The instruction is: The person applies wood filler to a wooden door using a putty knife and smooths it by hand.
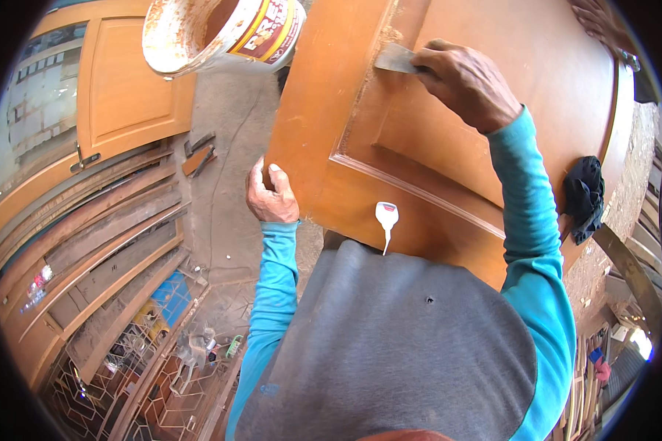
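My right hand (471, 81) grips a putty knife (396, 58), its flat metal blade laid against the moulding of a brown wooden door (434, 198). Rough, crumbly tan material (391, 34) lies along that moulding around the blade. At the door's left edge, my left hand (272, 195) is closed around the border, thumb and forefinger showing, the other fingers mostly hidden. A small white tapered object with a thin tail (387, 215) lies at the door's near edge, against my grey shirt front.
A white bucket (198, 59), smeared orange inside, stands beyond the door's left edge. Planks (110, 242) and another panelled door (136, 81) line the left. Dark cloth (585, 198) hangs at the right edge. Another person's hand (599, 22) is at the far right.
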`<state>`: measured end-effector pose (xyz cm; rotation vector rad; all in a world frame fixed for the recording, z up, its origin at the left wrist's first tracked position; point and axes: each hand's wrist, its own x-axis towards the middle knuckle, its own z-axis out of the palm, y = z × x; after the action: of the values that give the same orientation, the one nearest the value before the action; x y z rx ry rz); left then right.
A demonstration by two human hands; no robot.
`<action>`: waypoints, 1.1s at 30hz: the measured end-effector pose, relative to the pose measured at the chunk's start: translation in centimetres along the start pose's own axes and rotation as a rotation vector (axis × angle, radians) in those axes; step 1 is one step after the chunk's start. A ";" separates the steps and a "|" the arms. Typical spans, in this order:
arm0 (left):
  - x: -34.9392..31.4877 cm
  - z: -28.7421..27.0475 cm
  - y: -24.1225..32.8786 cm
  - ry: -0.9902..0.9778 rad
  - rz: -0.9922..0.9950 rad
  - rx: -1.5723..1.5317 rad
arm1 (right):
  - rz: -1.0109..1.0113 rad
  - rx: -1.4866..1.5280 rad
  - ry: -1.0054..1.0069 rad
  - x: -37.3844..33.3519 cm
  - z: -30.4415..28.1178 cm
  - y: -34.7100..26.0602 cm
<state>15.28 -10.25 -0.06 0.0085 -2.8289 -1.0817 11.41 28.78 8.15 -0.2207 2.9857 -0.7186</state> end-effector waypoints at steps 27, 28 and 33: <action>-0.1 -0.1 -0.7 0.003 0.051 0.041 | 0.011 -0.067 0.101 1.5 -1.1 3.0; 0.1 -0.3 -0.4 -0.001 0.030 0.028 | 0.019 -0.069 0.098 1.7 -1.0 2.9; 0.1 -0.2 -0.3 0.006 -0.012 -0.011 | -0.024 -0.123 0.126 2.3 -1.1 3.3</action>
<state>15.24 -10.62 -0.08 0.0270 -2.8216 -1.0973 8.65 31.85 7.58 -0.2255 3.1558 -0.5712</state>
